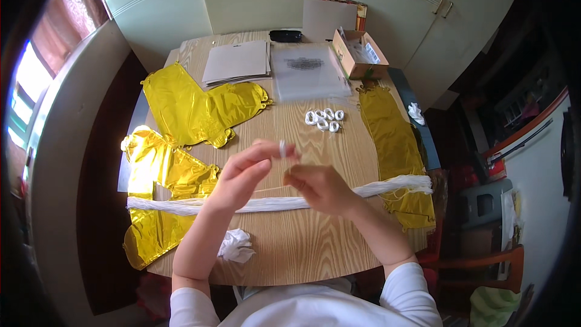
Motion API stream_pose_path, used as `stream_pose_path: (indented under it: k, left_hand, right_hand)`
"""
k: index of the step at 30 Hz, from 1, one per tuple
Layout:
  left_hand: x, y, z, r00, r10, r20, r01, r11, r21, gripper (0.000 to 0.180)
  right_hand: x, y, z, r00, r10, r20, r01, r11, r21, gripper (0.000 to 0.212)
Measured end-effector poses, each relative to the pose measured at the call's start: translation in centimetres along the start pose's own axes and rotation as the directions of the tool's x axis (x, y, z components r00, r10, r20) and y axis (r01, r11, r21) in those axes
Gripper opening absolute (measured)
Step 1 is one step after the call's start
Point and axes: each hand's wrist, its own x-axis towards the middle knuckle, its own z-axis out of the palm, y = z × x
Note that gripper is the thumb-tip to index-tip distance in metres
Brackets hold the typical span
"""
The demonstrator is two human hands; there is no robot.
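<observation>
My left hand is raised over the middle of the table, a small loop of white string wound round its outstretched fingers. Close by on the right, my right hand has its thumb and fingers pinched together; its fingertips are blurred, and what they pinch cannot be made out. Below both hands a long bundle of white string stretches across the table, with a thin strand loose beside it. Several small coils of white string lie together beyond my right hand.
Flat yellow-gold foil balloons cover the left side, another foil balloon the right. Behind are grey card sheets, clear plastic bags, a black tray and an open box. Crumpled white tissue lies near the front edge.
</observation>
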Motion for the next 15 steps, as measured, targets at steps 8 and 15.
stream_pose_path:
  k: [8, 15]
  left_hand:
    - [-0.4, -0.6, -2.2, 0.965, 0.024, 0.26, 0.073, 0.931, -0.357, 0.014]
    - [-0.3, 0.0, -3.1, 0.922, -0.119, 0.369, 0.044, 0.978, 0.204, 0.011]
  right_hand:
    - [0.3, -0.5, -0.7, 0.999, 0.044, -0.028, -0.042, 0.996, 0.081, 0.017]
    - [0.4, -1.5, -2.3, 0.994, 0.102, -0.046, -0.091, 0.977, 0.193, 0.009]
